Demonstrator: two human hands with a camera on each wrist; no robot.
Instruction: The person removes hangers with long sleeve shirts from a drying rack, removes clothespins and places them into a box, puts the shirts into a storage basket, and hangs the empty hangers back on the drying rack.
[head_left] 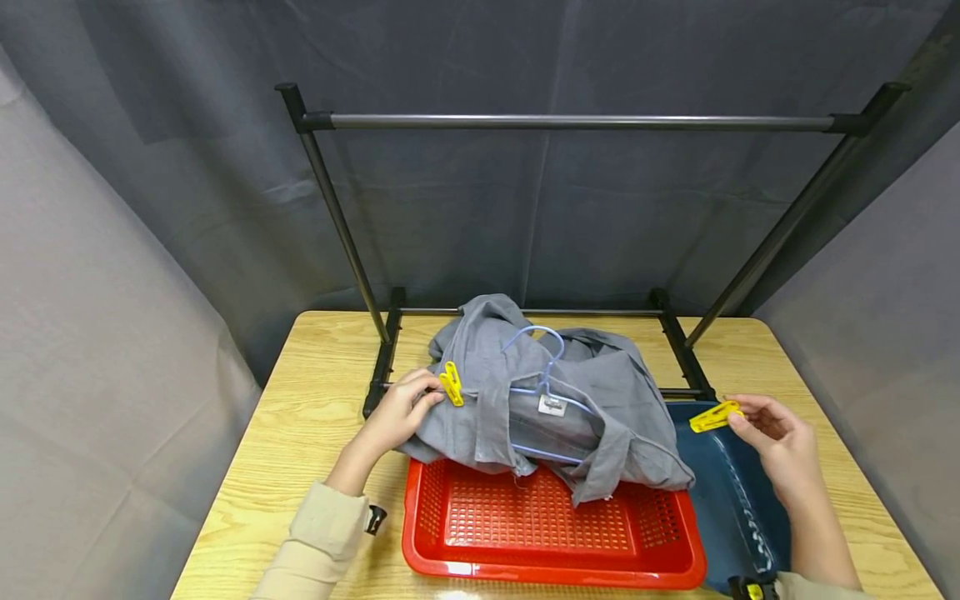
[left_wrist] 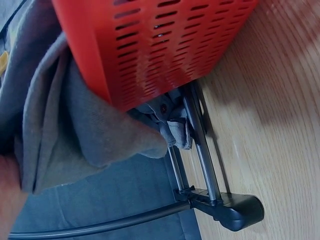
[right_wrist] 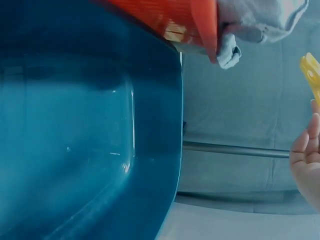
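My left grip point(head_left: 401, 410) pinched yellow clip point(head_left: 452, 384) at gray garment point(head_left: 491, 367), sprawled over back of red basket point(head_left: 555, 573); right grip point(head_left: 782, 443) pinched second clip point(head_left: 714, 416) near blue basin point(head_left: 720, 508). Garment looked light, limp, best lifted by hanger point(head_left: 546, 385); clips seemed stiff, best squeezed at tails.

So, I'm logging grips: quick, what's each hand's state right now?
Left hand: at the left yellow clothespin; can't tell whether gripping it.
Right hand: holding the right yellow clothespin.
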